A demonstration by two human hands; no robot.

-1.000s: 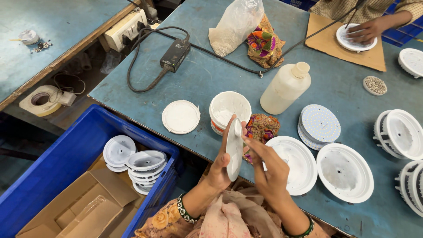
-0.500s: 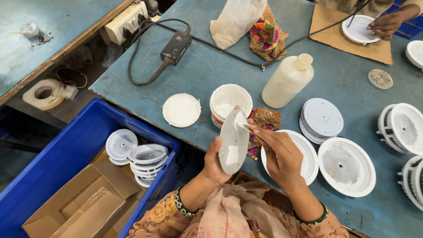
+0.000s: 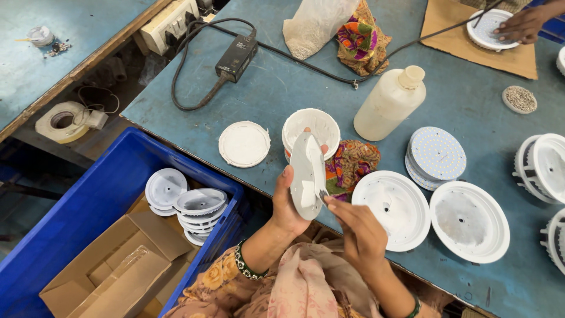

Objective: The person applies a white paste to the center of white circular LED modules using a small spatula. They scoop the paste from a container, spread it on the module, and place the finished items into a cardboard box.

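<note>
My left hand (image 3: 286, 203) holds a round white disc-shaped lamp housing (image 3: 308, 175) upright, seen nearly edge-on, above the table's near edge. My right hand (image 3: 359, 231) is just to its right, fingertips touching the disc's lower rim; whether they pinch a small tool is unclear. Behind the disc stands a white cup (image 3: 312, 131) with white paste inside, and beside it a patterned cloth (image 3: 350, 163). Two white round housings (image 3: 395, 209) (image 3: 469, 221) lie face up to the right.
A white plastic bottle (image 3: 389, 103), a stack of round LED boards (image 3: 435, 156), a white lid (image 3: 244, 143), a black power adapter (image 3: 237, 57) with cable. A blue crate (image 3: 88, 206) holds housings and a cardboard box. Another person's hand (image 3: 518, 25) works at the far right.
The disc has been lowered slightly and turned more edge-on. My right hand has dropped from the disc's upper face to its lower rim.
</note>
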